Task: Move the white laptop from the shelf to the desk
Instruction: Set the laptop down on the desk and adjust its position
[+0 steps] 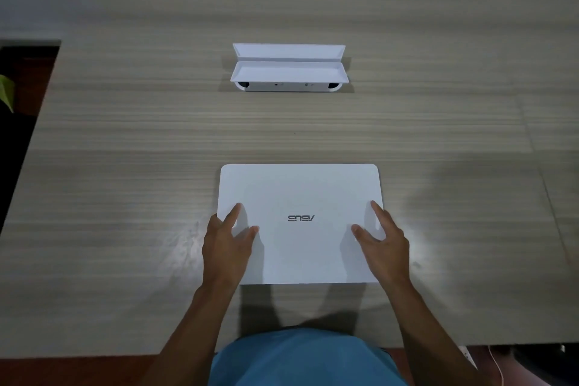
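Observation:
The white laptop (299, 197) lies flat and closed on the wooden desk (125, 166), its lid logo upside down to me. My left hand (227, 243) rests over the laptop's left edge, fingers spread on the lid. My right hand (380, 240) rests over its right edge, fingers likewise apart. Neither hand grips the laptop. Farther back on the desk stands a small white shelf-like stand (289, 67) with an empty V-shaped slot.
The desk's left edge (34, 122) drops to a dark floor with a green leaf (6, 94). The near edge runs by my blue shirt (300, 357). A white cable (496, 363) hangs at the lower right.

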A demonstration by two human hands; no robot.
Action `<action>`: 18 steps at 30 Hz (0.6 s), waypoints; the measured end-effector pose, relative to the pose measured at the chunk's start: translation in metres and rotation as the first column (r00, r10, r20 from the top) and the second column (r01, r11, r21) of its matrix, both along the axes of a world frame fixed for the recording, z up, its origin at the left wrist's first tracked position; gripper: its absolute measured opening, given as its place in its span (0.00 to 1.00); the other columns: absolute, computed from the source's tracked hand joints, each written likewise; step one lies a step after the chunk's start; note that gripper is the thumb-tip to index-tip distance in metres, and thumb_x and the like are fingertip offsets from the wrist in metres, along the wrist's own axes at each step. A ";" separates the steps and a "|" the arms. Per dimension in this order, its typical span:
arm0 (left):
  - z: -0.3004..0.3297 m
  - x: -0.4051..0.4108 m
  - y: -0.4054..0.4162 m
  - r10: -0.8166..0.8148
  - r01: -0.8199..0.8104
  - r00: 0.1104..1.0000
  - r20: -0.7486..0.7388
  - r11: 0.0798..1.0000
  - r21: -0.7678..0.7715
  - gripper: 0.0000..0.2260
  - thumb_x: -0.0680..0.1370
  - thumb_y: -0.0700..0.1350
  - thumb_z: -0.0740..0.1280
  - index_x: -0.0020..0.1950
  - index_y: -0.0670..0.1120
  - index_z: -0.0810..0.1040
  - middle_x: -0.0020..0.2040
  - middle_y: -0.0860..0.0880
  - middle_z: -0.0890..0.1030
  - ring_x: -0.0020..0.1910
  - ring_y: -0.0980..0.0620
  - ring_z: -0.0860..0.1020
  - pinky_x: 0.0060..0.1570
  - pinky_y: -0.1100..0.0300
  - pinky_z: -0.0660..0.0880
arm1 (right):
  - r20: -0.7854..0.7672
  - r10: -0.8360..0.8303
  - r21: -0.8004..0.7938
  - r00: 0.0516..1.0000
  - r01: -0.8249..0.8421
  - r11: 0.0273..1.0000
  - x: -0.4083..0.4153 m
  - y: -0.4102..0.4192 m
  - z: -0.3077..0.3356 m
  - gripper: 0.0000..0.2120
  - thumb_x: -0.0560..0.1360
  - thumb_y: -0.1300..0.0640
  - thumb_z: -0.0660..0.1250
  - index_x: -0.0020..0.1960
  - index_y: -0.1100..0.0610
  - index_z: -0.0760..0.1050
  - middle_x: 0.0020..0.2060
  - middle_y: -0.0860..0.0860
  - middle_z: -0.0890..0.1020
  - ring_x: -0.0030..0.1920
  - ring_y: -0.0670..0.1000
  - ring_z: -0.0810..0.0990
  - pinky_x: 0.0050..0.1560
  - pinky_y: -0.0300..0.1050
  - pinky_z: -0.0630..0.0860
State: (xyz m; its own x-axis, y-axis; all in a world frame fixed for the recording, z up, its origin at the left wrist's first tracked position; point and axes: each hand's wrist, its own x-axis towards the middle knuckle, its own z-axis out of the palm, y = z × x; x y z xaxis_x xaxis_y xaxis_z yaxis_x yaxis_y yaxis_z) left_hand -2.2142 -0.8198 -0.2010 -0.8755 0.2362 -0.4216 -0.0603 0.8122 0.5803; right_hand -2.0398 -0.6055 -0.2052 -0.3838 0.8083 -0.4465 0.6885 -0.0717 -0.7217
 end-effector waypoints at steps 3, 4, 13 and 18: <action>0.000 0.003 0.001 -0.004 0.004 1.000 0.011 1.000 -0.003 0.28 0.77 0.53 0.68 0.76 0.53 0.65 0.72 0.42 0.68 0.69 0.41 0.70 0.66 0.50 0.68 | 0.021 0.042 0.023 0.999 -0.043 0.999 0.003 -0.004 -0.001 0.33 0.73 0.51 0.74 0.75 0.43 0.67 0.77 0.53 0.67 0.76 0.51 0.62 0.72 0.45 0.61; 0.001 0.003 0.001 -0.007 0.007 1.000 0.014 1.000 -0.001 0.28 0.77 0.53 0.67 0.76 0.53 0.64 0.73 0.41 0.66 0.70 0.41 0.69 0.67 0.50 0.67 | 0.032 0.056 0.025 0.998 -0.057 0.998 0.004 -0.006 0.000 0.34 0.74 0.51 0.74 0.76 0.43 0.66 0.77 0.53 0.65 0.77 0.51 0.60 0.74 0.48 0.60; -0.006 0.006 -0.011 -0.168 0.170 0.985 0.028 0.984 -0.056 0.32 0.78 0.59 0.62 0.79 0.56 0.53 0.79 0.42 0.52 0.74 0.40 0.64 0.68 0.50 0.65 | 0.078 0.137 0.032 0.988 -0.140 0.990 0.005 -0.014 -0.007 0.36 0.76 0.45 0.69 0.79 0.44 0.57 0.81 0.51 0.56 0.79 0.53 0.51 0.77 0.57 0.55; -0.013 0.010 -0.017 -0.207 0.208 0.978 0.040 0.977 -0.037 0.37 0.75 0.62 0.64 0.79 0.57 0.50 0.80 0.43 0.45 0.78 0.41 0.53 0.72 0.49 0.60 | 0.173 0.174 0.089 0.969 -0.191 0.978 0.007 -0.014 -0.009 0.36 0.76 0.44 0.68 0.80 0.49 0.57 0.80 0.54 0.58 0.80 0.55 0.55 0.78 0.55 0.48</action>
State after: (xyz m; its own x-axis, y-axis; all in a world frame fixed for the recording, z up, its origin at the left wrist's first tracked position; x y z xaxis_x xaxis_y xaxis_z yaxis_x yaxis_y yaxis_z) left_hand -2.2039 -0.8370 -0.2138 -0.7936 0.3929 -0.4646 0.0919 0.8322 0.5468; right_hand -2.0331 -0.6191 -0.2143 -0.4579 0.7769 -0.4321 0.7921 0.1358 -0.5951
